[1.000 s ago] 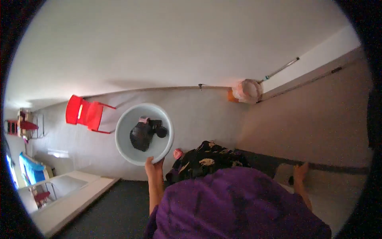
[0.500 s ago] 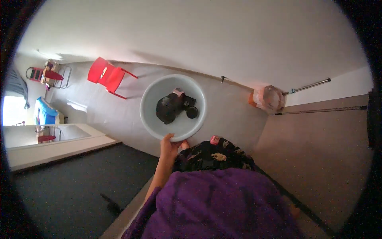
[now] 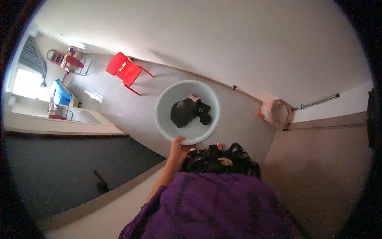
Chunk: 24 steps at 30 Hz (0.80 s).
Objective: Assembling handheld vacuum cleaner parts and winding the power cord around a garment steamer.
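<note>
My left hand point(image 3: 179, 149) is closed on the near rim of a large pale round basin point(image 3: 195, 138), thumb over the edge and fingers underneath. Inside the basin lies a dark, wet-looking bundle point(image 3: 183, 113), perhaps cloth. Beside it sits a round black piece point(image 3: 205, 119), whose kind I cannot make out. A small pale pink piece point(image 3: 194, 97) shows at the bundle's far edge. The basin is in front of my dark patterned trousers point(image 3: 227, 159). My right hand is out of sight.
A red chair point(image 3: 126, 71) stands on the grey floor by the far wall. To the right is a bin with a plastic liner point(image 3: 277, 114), near a metal pole point(image 3: 320, 101). A dark door point(image 3: 63, 171) with a black handle point(image 3: 102, 185) is at left, a brown panel point(image 3: 314, 159) at right.
The basin and my left hand sit further right in the picture. The chair, bin and door edge have shifted right too, as the view turned. My grip on the rim looks the same.
</note>
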{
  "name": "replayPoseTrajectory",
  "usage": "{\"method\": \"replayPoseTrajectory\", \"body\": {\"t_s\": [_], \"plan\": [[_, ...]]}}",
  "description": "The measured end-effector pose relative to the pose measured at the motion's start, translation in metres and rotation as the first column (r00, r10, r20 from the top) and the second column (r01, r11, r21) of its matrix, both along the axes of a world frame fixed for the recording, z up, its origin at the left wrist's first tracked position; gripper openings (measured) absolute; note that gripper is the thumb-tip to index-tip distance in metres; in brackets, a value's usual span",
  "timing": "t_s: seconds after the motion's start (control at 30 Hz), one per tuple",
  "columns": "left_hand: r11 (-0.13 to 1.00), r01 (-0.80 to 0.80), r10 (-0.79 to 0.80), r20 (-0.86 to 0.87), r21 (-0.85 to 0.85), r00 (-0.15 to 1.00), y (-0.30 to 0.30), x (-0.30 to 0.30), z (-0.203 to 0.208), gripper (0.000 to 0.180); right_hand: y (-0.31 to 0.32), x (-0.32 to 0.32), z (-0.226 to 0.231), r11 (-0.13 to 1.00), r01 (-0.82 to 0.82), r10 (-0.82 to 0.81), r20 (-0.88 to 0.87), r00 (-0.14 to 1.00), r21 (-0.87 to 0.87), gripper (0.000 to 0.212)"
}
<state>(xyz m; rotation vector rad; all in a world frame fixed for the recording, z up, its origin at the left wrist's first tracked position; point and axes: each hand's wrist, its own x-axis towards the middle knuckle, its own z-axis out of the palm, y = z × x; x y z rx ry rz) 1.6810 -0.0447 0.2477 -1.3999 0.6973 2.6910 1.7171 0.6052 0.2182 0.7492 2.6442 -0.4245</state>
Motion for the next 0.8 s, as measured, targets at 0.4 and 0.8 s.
{"method": "replayPoseTrajectory", "body": {"t_s": [0.4, 0.8], "plan": [[0.986, -0.130, 0.136, 0.046, -0.106, 0.990, -0.043, 0.018, 0.023, 0.047, -0.091, -0.096, -0.034, 0.957, -0.221, 0.253, 0.166, 0.953, -0.189, 0.034], [0.902, -0.426, 0.422, 0.056, 0.073, 0.905, -0.187, 0.037, -0.048, 0.049, -0.404, -0.192, -0.014, 0.771, -0.453, 0.546, 0.099, 0.832, -0.447, 0.036]]}}
